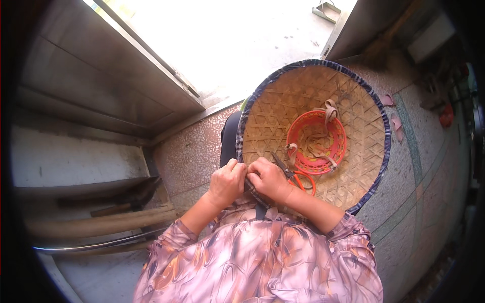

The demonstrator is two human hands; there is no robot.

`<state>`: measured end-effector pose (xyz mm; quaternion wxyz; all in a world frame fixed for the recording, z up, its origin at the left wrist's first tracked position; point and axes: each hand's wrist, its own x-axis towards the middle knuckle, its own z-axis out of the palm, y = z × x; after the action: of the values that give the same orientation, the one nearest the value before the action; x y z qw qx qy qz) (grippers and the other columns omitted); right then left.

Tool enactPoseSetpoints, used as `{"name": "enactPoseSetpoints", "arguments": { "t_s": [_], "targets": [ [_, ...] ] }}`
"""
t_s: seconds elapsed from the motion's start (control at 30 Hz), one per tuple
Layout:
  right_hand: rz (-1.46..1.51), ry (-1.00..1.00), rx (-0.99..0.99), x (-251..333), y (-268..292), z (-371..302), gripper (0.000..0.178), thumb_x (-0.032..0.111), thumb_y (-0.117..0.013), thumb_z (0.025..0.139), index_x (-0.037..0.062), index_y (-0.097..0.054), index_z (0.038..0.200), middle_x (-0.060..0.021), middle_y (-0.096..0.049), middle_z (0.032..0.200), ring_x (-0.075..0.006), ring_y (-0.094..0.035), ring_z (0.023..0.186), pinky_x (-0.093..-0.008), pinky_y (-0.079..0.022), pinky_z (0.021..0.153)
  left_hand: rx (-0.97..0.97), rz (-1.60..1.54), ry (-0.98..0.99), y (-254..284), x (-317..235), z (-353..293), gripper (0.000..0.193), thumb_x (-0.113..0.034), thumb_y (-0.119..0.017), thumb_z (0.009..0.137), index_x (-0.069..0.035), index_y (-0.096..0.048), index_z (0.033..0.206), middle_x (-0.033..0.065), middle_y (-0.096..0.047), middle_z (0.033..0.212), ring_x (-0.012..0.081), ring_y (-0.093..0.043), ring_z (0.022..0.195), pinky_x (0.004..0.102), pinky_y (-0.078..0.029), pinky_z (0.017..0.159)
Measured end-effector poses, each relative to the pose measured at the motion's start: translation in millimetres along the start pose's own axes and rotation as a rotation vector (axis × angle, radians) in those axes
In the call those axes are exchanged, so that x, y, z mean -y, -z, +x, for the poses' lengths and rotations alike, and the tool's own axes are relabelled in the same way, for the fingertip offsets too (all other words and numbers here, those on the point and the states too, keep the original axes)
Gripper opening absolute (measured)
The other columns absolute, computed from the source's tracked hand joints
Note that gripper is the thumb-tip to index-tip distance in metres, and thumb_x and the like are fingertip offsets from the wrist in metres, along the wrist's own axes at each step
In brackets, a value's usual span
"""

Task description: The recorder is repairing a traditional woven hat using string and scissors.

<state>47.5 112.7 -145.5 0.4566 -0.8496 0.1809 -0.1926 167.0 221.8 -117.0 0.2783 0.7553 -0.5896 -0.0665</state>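
Both clenched, the left grip [227, 184] and, just to its right, the right grip [268, 178] meet at the near left edge of a wide woven bamboo tray [265, 111], apparently pinching its dark patterned cloth binding [313, 62]; the fingers hide the exact hold. The tray is right in front of the person, its left side overlapping a dark trouser leg [231, 136]. It should be light for its breadth, springy in the middle and stiffer around the edge, so the bound rim is the place to hold it; hard pressure on the thin slats could crack them. The binding should be soft and bend easily under fingertips.

Orange-handled scissors [289, 173] lie in the tray, just right of the right grip: rigid, and best taken by the handle loops. Just beyond them on the right stands a red openwork plastic basket [292, 132], also inside the tray. It contains pale, limp-looking strips [317, 146], and some loop over its rim. Farther right, pink slippers [396, 127] lie on the floor.
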Motion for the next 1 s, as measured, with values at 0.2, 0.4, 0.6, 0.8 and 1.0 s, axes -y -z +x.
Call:
{"name": "enactPoseSetpoints", "arguments": {
  "t_s": [0.2, 0.4, 0.6, 0.8, 1.0],
  "targets": [
    [0.583, -0.536, 0.259, -11.1, 9.8, 13.4, 0.015, 0.014, -0.057, 0.079, -0.0008, -0.062, 0.081, -0.0086, -0.057, 0.061, -0.0149, -0.050, 0.045, -0.0303, -0.041, 0.044, -0.036, -0.025, -0.059, -2.0, 1.5, -2.5, 0.006, -0.002, -0.060, 0.078, -0.004, -0.056, 0.083, 0.0108, -0.051, 0.073, 0.0287, -0.056, 0.059, 0.0357, -0.048, 0.052],
    [0.952, -0.864, 0.441, -20.3, 20.0, 18.2, 0.015, 0.018, -0.062, 0.083, 0.0033, -0.061, 0.085, -0.0023, -0.058, 0.070, -0.0079, -0.049, 0.045, -0.0207, -0.032, 0.037, -0.071, -0.112, -0.010, -1.4, -2.1, -9.5, 0.011, 0.001, -0.062, 0.077, -0.002, -0.057, 0.086, 0.0119, -0.054, 0.075, 0.0288, -0.058, 0.064, 0.0350, -0.048, 0.054],
    [0.963, -0.883, 0.415, -18.9, 15.8, 15.6, 0.014, 0.016, -0.062, 0.083, 0.0031, -0.061, 0.086, -0.0029, -0.059, 0.070, -0.0076, -0.050, 0.045, -0.0211, -0.032, 0.037, -0.116, -0.200, 0.064, -3.9, -4.1, -14.6, 0.011, 0.003, -0.062, 0.078, 0.000, -0.059, 0.087, 0.0130, -0.056, 0.076, 0.0286, -0.057, 0.064, 0.0341, -0.047, 0.055],
    [0.965, -0.866, 0.358, -10.1, 14.1, 10.4, 0.013, 0.016, -0.060, 0.084, 0.0026, -0.061, 0.086, -0.0029, -0.060, 0.072, -0.0070, -0.052, 0.048, -0.0194, -0.034, 0.038, -0.137, -0.294, 0.129, -4.0, -5.7, -18.1, 0.010, 0.005, -0.061, 0.078, 0.001, -0.060, 0.087, 0.0128, -0.057, 0.075, 0.0259, -0.057, 0.064, 0.0312, -0.046, 0.057],
    [1.020, -0.863, 0.331, -11.3, 11.3, 7.1, 0.012, 0.013, -0.058, 0.086, 0.0019, -0.061, 0.087, -0.0032, -0.060, 0.072, -0.0070, -0.053, 0.048, -0.0182, -0.035, 0.039, -0.145, -0.313, 0.140, -4.4, -6.7, -18.2, 0.011, 0.005, -0.061, 0.077, 0.001, -0.060, 0.087, 0.0123, -0.057, 0.075, 0.0247, -0.057, 0.064, 0.0301, -0.046, 0.056]
  ]
}}
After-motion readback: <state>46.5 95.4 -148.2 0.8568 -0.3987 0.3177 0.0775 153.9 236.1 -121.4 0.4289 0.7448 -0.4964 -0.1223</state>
